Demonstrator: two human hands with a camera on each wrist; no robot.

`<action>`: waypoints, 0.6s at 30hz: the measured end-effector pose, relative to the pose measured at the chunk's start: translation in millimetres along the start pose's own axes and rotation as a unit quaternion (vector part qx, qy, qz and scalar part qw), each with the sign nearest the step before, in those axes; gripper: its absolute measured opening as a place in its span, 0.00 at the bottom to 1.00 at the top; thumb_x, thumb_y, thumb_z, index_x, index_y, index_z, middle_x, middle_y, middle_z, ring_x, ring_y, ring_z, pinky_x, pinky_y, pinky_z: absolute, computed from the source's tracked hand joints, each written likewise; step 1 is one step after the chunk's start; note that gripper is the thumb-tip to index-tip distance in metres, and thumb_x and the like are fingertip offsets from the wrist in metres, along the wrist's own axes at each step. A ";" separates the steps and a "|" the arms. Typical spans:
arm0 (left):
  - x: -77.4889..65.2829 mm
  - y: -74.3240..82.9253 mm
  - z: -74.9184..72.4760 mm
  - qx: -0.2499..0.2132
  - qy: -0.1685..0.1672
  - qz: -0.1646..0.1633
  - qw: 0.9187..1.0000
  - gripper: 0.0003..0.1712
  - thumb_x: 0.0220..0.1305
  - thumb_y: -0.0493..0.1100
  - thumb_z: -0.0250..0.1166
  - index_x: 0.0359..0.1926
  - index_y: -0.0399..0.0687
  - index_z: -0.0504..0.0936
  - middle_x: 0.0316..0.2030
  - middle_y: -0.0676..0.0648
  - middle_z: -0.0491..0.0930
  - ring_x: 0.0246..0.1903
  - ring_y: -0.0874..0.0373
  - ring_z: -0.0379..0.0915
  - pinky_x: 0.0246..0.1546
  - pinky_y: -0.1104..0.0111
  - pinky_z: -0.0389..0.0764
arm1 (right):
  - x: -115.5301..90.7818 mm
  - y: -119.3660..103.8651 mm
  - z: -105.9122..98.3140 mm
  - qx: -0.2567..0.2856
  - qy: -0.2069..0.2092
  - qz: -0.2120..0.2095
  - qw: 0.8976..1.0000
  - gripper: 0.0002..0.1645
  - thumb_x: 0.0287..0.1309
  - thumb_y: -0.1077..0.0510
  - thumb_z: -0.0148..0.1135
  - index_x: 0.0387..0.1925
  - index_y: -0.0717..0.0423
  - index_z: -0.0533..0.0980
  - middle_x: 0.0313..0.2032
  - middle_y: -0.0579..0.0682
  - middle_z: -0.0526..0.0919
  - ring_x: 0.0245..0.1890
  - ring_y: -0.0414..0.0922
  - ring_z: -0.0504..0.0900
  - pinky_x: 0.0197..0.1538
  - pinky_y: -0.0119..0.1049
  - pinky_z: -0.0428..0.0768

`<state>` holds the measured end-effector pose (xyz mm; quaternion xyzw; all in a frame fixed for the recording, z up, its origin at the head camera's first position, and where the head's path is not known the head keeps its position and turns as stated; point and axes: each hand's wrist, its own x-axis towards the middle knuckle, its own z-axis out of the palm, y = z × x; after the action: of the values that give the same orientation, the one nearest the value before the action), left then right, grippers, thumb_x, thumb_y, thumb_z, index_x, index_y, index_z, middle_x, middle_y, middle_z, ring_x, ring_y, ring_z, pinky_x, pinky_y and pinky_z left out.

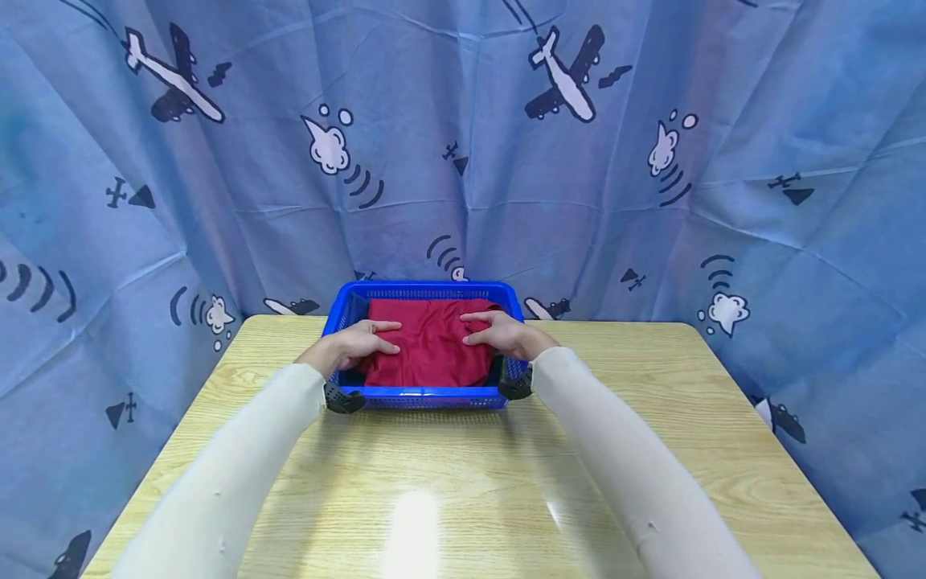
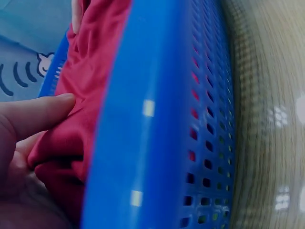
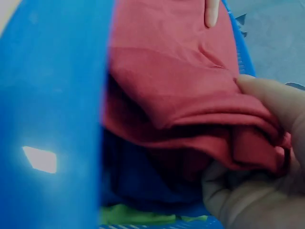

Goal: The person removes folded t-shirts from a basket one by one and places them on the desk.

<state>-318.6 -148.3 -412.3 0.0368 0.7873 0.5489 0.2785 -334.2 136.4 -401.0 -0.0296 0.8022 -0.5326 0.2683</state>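
Note:
A folded red cloth [image 1: 434, 346] lies inside a blue plastic basket [image 1: 427, 392] with perforated walls. My left hand [image 1: 359, 339] grips the cloth's left side, its thumb on top and its other fingers tucked beneath the fabric [image 2: 81, 119]. At the opposite side my right hand [image 1: 502, 334] holds the folded layers [image 3: 219, 114] between the thumb above and curled fingers below. Under the red cloth, dark blue fabric [image 3: 143, 176] shows in the right wrist view, with a strip of bright green material [image 3: 138, 215] at the basket's bottom.
The basket stands near the back of a light wooden table [image 1: 615, 450]. Right behind the table's far edge hangs a blue curtain [image 1: 448, 145] printed with airplanes. Both wrists carry dark devices beside the basket's front corners.

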 end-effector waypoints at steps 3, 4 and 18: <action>-2.9 4.4 -3.1 -0.010 0.015 0.012 1.000 0.42 0.68 0.33 0.61 0.79 0.49 0.56 0.62 0.36 0.73 0.32 0.64 0.81 0.38 0.72 0.83 | -4.6 -4.8 -3.9 0.013 0.016 -0.021 1.000 0.39 0.65 0.63 0.64 0.75 0.50 0.64 0.71 0.59 0.68 0.58 0.51 0.80 0.61 0.43 0.82; -4.2 6.0 -4.7 -0.012 0.017 0.018 1.000 0.42 0.68 0.33 0.61 0.79 0.50 0.56 0.60 0.36 0.73 0.31 0.64 0.81 0.37 0.72 0.83 | -6.3 -6.7 -5.7 0.024 0.018 -0.029 0.999 0.38 0.65 0.63 0.64 0.75 0.50 0.64 0.71 0.59 0.68 0.55 0.49 0.81 0.57 0.40 0.84; -31.0 33.4 -20.7 -0.020 0.019 0.079 0.996 0.42 0.70 0.32 0.59 0.80 0.53 0.55 0.68 0.35 0.67 0.43 0.60 0.80 0.44 0.70 0.83 | -33.6 -31.7 -23.9 0.004 0.036 -0.073 0.997 0.37 0.67 0.62 0.62 0.75 0.48 0.64 0.74 0.55 0.63 0.51 0.44 0.79 0.45 0.29 0.82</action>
<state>-310.6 -163.8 -365.4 0.0831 0.7757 0.5855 0.2202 -324.1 154.0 -353.2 -0.0678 0.8050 -0.5545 0.2000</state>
